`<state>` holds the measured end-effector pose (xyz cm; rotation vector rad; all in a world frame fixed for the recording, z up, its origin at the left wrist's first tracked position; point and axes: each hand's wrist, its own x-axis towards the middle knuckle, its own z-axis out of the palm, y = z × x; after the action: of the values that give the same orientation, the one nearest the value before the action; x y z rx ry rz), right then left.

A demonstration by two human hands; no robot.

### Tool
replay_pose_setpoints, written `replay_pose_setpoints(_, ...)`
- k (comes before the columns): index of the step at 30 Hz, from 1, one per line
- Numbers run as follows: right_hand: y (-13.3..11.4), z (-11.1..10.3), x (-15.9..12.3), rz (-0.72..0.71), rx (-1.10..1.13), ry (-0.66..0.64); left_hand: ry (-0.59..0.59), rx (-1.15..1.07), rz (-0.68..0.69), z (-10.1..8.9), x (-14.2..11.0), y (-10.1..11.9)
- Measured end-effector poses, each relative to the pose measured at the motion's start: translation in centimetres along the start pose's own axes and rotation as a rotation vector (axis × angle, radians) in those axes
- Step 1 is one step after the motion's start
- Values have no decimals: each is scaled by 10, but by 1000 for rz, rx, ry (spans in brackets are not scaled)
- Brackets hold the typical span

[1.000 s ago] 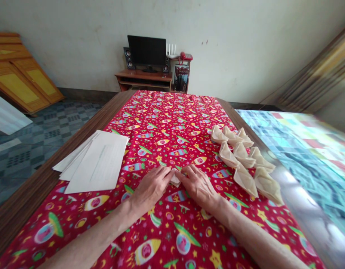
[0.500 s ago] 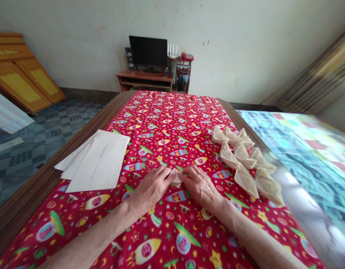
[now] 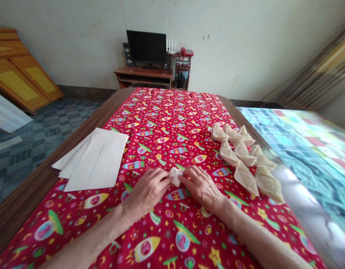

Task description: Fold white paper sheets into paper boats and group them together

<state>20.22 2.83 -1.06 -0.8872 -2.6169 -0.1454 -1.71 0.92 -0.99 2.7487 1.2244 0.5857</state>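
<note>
A small piece of folded white paper (image 3: 175, 176) lies low over the red patterned cloth, between my two hands. My left hand (image 3: 154, 185) pinches its left side with bent fingers. On the other side, the fingertips of my right hand (image 3: 199, 184) close on the paper's right edge. Part of the paper is covered by the fingers. Several folded cream paper boats (image 3: 245, 152) stand in rows to the right of my right hand. A fanned stack of flat paper sheets (image 3: 98, 160) rests to the left of my left hand.
The red cloth (image 3: 172, 123) covers the long brown table (image 3: 85, 130). Beyond its far end are a desk (image 3: 144, 73) with a monitor (image 3: 146, 46) and a red telephone (image 3: 186, 53). A bed (image 3: 309, 149) adjoins on the right, and a wooden cabinet (image 3: 23, 74) stands at left.
My fingers have drawn slightly apart, so more of the folded paper shows between them. The camera view has shifted a little; the boats and sheets stay put.
</note>
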Motion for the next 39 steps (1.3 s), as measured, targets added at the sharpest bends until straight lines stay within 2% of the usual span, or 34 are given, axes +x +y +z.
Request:
replay_pose_setpoints(6,7,14,-1,158,322,100,193,-261,-131,18,5,-1)
replay_pose_setpoints(8,9,17,1,225,418,107,221,-309,-163,21,6,-1)
replay_pose_setpoints(13,8,19,4,349,421,73,172,-215,-228,21,8,-2)
replay_pose_setpoints(18,6,14,7,371,331,18,77,-40,-295,18,9,1)
replay_pose_setpoints(21,5,12,8,387,311,-7,70,-60,-317,16,10,2)
replay_pose_setpoints(28,5,12,13,402,300,-18,53,-260,-383,10,14,2)
replay_pose_setpoints(39,4,10,13,389,204,-78,-12,-15,-387,8,15,4)
